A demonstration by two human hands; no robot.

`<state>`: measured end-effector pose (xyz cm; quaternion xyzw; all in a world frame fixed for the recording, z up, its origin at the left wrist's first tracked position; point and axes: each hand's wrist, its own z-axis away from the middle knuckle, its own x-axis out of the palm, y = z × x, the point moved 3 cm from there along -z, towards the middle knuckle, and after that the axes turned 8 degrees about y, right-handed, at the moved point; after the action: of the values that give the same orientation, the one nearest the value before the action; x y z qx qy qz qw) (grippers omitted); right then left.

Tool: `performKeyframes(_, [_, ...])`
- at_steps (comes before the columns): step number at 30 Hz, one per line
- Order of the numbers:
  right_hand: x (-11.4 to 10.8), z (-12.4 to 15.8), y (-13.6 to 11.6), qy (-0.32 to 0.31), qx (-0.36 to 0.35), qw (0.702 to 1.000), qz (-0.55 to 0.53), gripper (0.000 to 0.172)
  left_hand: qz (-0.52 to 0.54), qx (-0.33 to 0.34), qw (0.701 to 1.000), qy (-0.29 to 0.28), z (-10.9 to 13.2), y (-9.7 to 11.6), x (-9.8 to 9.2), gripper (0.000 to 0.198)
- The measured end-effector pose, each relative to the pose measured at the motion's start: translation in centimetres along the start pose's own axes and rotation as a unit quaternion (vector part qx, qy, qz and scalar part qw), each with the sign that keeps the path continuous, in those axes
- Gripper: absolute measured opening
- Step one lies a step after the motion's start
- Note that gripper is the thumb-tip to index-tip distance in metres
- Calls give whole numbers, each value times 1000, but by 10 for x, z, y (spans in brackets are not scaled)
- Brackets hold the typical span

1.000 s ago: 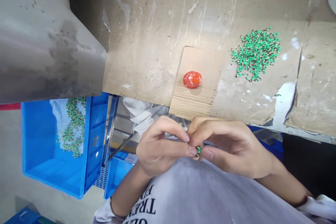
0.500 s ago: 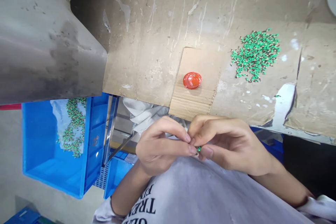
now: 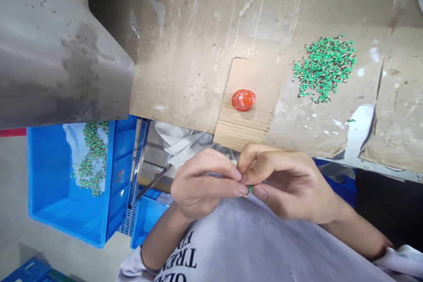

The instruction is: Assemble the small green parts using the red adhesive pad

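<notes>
My left hand point(image 3: 205, 183) and my right hand point(image 3: 291, 180) meet fingertip to fingertip just off the table's front edge, above my shirt. Between them a tiny green piece point(image 3: 250, 188) is pinched, mostly hidden by the thumbs and fingers of both hands. Beyond the hands, a small red dish point(image 3: 243, 100) rests on a flat cardboard piece point(image 3: 254, 72). A heap of small green pieces with metallic-looking ends point(image 3: 325, 68) lies on the table to the right.
A blue bin point(image 3: 66, 202) at the left holds many small green pieces on a white sheet. A large metal chute point(image 3: 59, 53) covers the upper left. The table point(image 3: 185, 61) is cardboard-covered, with a torn patch at its front right. One loose green piece point(image 3: 351, 120) lies near it.
The view has shifted slightly. Both hands keep their pinch, and less of the green piece shows between the fingertips.
</notes>
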<state>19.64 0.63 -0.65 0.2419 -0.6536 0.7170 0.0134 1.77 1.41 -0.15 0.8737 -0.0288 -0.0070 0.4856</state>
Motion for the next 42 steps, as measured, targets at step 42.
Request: performKeyframes(42, [12, 5, 12, 23, 33, 992, -123, 4, -23, -3, 1000, 20, 4, -1, -2, 30])
